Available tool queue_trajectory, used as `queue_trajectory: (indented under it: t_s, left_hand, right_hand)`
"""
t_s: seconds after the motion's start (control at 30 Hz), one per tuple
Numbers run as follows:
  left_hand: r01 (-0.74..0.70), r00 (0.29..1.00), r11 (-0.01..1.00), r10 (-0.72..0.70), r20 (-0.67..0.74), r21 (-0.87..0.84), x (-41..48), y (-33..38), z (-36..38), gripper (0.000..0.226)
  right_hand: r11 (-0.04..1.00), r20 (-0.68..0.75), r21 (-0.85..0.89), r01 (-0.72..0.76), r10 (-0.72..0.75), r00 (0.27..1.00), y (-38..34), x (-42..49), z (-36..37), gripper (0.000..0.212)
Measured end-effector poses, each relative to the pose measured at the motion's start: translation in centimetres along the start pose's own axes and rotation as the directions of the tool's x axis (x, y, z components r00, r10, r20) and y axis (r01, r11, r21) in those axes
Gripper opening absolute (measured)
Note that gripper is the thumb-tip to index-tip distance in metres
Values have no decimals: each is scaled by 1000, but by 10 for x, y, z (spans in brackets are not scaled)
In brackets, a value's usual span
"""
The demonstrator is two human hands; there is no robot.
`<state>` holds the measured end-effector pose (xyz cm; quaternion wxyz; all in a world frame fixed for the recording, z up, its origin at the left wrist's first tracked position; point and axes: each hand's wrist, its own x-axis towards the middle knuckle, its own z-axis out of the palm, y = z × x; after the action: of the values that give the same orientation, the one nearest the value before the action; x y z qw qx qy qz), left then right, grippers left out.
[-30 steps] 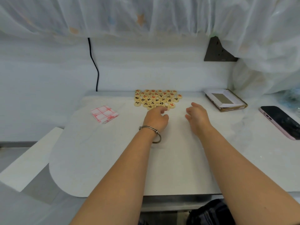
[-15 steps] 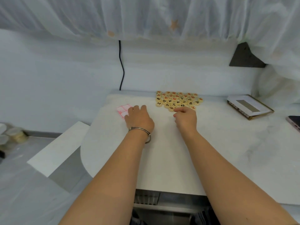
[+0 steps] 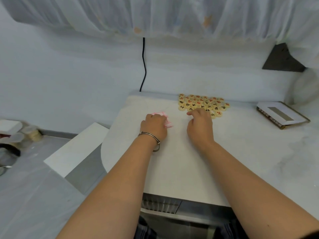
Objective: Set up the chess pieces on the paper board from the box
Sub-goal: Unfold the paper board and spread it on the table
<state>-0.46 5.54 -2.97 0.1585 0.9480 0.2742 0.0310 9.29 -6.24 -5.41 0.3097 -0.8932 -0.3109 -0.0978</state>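
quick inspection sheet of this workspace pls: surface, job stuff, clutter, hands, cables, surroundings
surface: white table with a rounded left corner.
job's things: folded paper board, red grid, partly under the left hand; chess pieces, flat cluster at the far edge; box at the right.
clutter: small containers on the floor at far left, blurred.
hands: left hand, bracelet on its wrist, lies on the paper board, grip unclear; right hand at the cluster's near edge, fingers curled, unclear if it holds a piece.
cables: black cable runs down the wall behind the table.
surroundings: white curtain above.
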Motion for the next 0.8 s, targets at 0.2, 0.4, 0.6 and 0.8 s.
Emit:
queue_trajectory:
  t_s: [0.2, 0.4, 0.6, 0.8]
  left_hand:
    - [50, 999, 999, -50, 20, 15, 26, -7, 1, 42]
    - [41, 998, 997, -44, -52, -73, 53, -6, 8, 40]
    - [47, 994, 990, -60, -95, -132, 60, -12, 10, 35]
    - [-3, 996, 971, -18, -85, -238, 54, -4, 9, 28]
  right_hand:
    - [941, 155, -294, 170, -128, 980, -3, 48, 20, 44]
    - [846, 354, -419, 330, -182, 917, -6, 107, 49, 48]
    - [865, 357, -365, 345, -212, 910, 12, 122, 59, 39]
    - [873, 300, -383, 303, -193, 934, 34, 120, 44, 36]
